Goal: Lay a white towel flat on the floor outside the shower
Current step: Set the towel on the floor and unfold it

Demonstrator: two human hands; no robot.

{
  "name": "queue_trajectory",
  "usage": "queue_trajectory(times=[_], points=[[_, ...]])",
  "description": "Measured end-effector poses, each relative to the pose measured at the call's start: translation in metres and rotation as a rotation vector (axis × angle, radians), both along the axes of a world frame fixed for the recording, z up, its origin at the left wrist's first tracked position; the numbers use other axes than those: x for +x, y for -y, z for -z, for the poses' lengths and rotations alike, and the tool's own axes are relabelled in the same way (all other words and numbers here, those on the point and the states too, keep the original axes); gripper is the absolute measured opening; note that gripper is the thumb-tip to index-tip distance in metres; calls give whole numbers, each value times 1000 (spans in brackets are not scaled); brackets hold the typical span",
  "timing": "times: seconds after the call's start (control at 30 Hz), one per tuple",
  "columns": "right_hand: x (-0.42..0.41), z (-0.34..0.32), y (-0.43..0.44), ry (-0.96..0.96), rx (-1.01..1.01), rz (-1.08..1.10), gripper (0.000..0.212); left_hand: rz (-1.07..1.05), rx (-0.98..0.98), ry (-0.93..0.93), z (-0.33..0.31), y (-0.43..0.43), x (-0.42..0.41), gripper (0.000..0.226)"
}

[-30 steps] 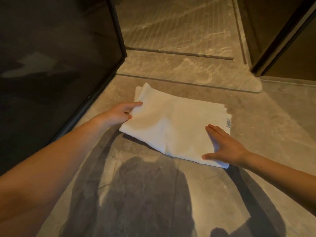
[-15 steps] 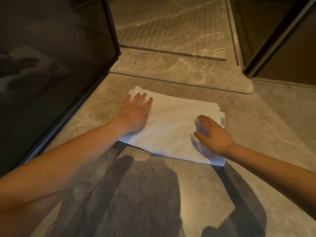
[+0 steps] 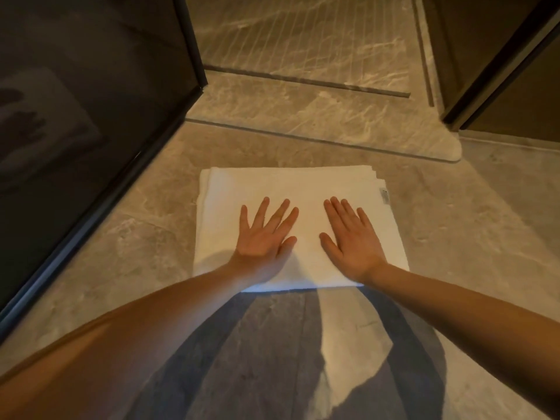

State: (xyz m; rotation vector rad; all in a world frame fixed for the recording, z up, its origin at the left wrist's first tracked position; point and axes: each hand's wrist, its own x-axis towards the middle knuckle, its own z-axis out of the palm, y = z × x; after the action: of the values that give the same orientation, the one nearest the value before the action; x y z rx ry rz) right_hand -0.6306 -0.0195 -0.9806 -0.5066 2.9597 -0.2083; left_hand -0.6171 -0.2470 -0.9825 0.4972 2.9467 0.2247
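Observation:
A white towel [image 3: 291, 189], folded into a rectangle, lies flat on the grey stone floor [image 3: 472, 225] just in front of the shower threshold [image 3: 318, 119]. A small label shows at its right edge. My left hand [image 3: 263, 237] rests palm down on the towel's near left part, fingers spread. My right hand [image 3: 351, 237] lies palm down beside it on the near right part, fingers apart. Neither hand grips the cloth. My forearms hide part of the towel's near edge.
A dark glass shower panel [image 3: 85, 122] with a black frame runs along the left. The ribbed shower floor [image 3: 303, 40] lies beyond the threshold. A dark door frame [image 3: 497, 71] stands at the upper right. Shadows of my arms fall on the near floor.
My left hand let go of the towel's left edge and went flat. Both hands moved toward the middle of the towel, which now lies squarer to the threshold.

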Motion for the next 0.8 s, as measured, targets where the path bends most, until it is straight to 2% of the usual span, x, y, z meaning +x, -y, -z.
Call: queue_trajectory(times=[0.17,0.27,0.33,0.43,0.5,0.63,0.8], points=[[-42,-12,-11,36,97,-349,71,-198,8,194,-6,-22,43,73],[-66,-29,-8,72,193,-453,71,-225,-27,286,-18,-29,42,78],[-63,-40,4,70,204,-406,72,-186,-47,249,-31,-15,25,71],[-19,-45,33,35,-40,-1,68,125,-138,-57,-42,33,1,58],[19,-39,53,97,-49,158,73,282,-153,-40,-34,64,1,56],[45,-22,76,140,118,96,81,150,-44,22,-7,82,23,55],[-3,-13,88,56,156,-157,79,-154,13,-7,2,86,41,56]])
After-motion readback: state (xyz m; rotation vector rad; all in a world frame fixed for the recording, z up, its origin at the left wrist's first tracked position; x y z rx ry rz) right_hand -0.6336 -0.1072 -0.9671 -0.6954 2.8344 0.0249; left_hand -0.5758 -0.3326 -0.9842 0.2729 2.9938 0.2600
